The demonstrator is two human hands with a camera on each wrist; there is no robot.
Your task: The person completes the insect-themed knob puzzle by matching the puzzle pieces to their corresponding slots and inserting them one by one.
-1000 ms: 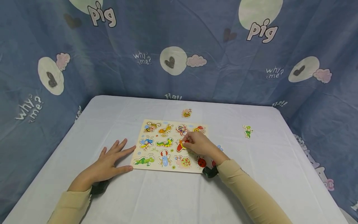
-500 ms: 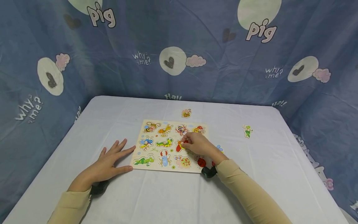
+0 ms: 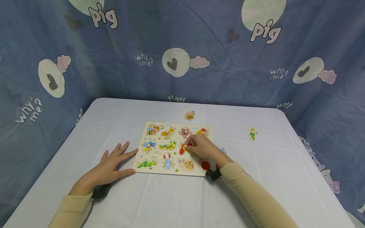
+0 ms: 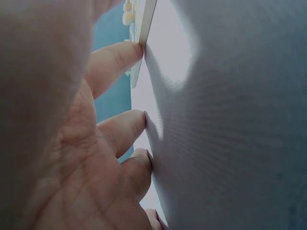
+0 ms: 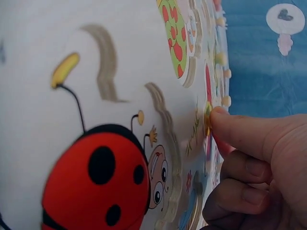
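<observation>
A wooden peg puzzle board (image 3: pixel 158 171) with insect pictures lies on the white table. My right hand (image 3: pixel 203 147) is over its right half, pinching the red butterfly puzzle piece (image 3: pixel 182 150) between thumb and finger. In the right wrist view that piece (image 5: pixel 208 91) is seen edge-on at the board's surface, with the other fingers curled beneath. My left hand (image 3: pixel 112 164) rests on the table with fingers spread, thumb and index finger touching the board's left edge. In the left wrist view, a fingertip (image 4: pixel 132 50) meets the board's side (image 4: pixel 145 24).
A loose snail piece (image 3: pixel 189 115) lies behind the board, and a green grasshopper piece (image 3: pixel 252 133) lies to the right. A blue-winged piece (image 3: pixel 224 150) is partly hidden behind my right wrist. The ladybug slot (image 5: pixel 98 177) shows close up. A printed blue curtain (image 3: pixel 128 79) hangs behind.
</observation>
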